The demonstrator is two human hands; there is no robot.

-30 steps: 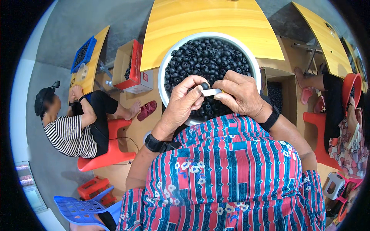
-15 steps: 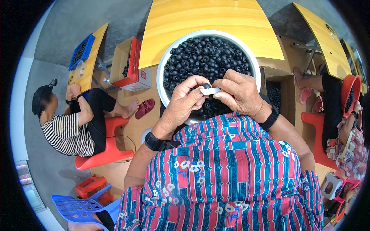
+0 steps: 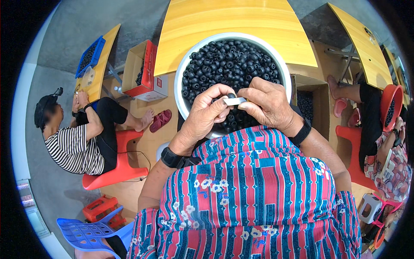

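2 hands (image 3: 235, 110) pinching silver strip (image 3: 235, 101), black ring (image 3: 232, 96) atop, above bowl (image 3: 183, 71)

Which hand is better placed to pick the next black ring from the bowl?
Probably the left hand: only its fingertips pinch the small white piece, and it hangs over the black rings. The right hand grips that piece more fully.

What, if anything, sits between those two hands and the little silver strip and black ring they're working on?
Nothing visible. The left hand and right hand already pinch the silver strip from either end, with a black ring on it, just above the white bowl of black rings.
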